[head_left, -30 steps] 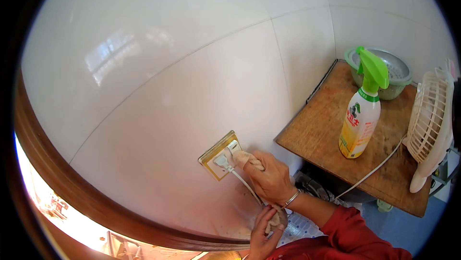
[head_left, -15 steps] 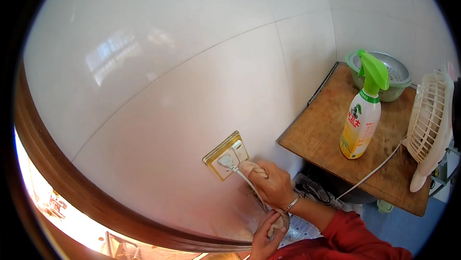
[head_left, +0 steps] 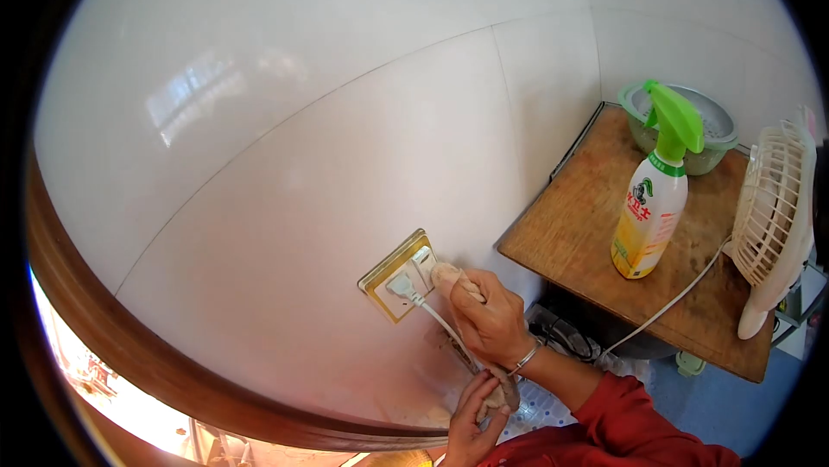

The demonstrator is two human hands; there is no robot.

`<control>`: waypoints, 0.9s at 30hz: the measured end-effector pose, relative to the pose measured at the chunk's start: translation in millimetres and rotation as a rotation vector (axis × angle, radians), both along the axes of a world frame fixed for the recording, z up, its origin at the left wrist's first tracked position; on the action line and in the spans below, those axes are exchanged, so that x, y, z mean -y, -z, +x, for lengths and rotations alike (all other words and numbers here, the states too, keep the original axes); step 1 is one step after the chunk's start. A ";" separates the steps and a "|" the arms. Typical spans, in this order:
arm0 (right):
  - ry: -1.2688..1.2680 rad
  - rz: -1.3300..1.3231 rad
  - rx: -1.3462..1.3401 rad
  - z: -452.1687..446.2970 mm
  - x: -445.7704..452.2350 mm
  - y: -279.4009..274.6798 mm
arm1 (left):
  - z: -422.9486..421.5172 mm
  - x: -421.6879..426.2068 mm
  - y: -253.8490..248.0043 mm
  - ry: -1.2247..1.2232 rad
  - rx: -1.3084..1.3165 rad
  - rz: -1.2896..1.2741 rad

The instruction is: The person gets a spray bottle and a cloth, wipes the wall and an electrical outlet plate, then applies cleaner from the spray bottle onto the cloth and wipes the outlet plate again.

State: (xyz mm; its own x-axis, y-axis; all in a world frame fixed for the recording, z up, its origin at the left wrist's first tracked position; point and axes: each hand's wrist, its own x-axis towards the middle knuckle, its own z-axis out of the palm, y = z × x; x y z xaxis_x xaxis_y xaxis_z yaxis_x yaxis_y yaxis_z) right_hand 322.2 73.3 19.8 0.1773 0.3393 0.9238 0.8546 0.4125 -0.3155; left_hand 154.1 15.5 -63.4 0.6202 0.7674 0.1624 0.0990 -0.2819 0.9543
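A gold-edged wall socket [head_left: 381, 298] holds a white plug [head_left: 402, 287], whose cord runs down behind my hands. My right hand [head_left: 492, 318], with a metal bangle at the wrist, grips a beige cloth [head_left: 446, 276] in closed fingers. The bunched cloth tip touches the socket plate's right side, beside the switch. Below it, near the bottom edge, my left hand [head_left: 473, 424] is closed round a lower bunch of the same cloth, close under the right wrist. Part of the cloth between the hands is hidden.
A wooden table [head_left: 570, 234] at right bears a green-topped spray bottle [head_left: 652, 208], a green basin [head_left: 710, 159] with a metal strainer and a white fan [head_left: 773, 208]. The fan's cord hangs over the table edge. A brown wooden frame [head_left: 173, 372] curves along the lower left.
The view has shifted slightly, so the socket and table sit a little higher in it. Both hands keep hold of the cloth at the socket's right side, with only slight movement.
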 end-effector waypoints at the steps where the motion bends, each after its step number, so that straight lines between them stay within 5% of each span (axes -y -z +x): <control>1: 0.001 -0.001 0.000 0.3 0.4 2.4 | -1.0 -0.9 2.7 0.001 0.000 -0.001; 10: -0.014 0.038 -0.012 0.0 -6.0 -10.3 | -0.8 0.0 -2.8 -0.024 0.144 -0.237; 13: 0.037 0.041 0.024 -1.7 -3.3 -2.5 | -4.4 -4.7 8.1 -0.005 0.022 0.001; 15: 0.053 -0.109 0.040 -1.0 3.7 11.4 | -5.5 -2.2 18.8 0.037 0.018 -0.382; 16: 0.059 -0.107 0.041 -0.2 6.1 19.8 | -5.2 -2.6 19.9 0.043 0.018 -0.380; 18: 0.003 -0.176 -0.020 0.5 8.6 32.1 | -5.5 -3.4 21.4 0.093 -0.147 -0.102; 21: -0.001 -0.080 -0.111 2.9 7.3 26.2 | -7.3 -7.8 48.6 0.083 -0.079 -0.111; 25: -0.025 0.021 -0.067 3.8 1.0 -15.9 | 3.8 -2.9 2.8 -0.034 0.097 -0.231; 27: 0.009 0.018 0.010 2.2 -7.2 -16.7 | 5.1 -9.0 3.7 0.028 0.124 0.154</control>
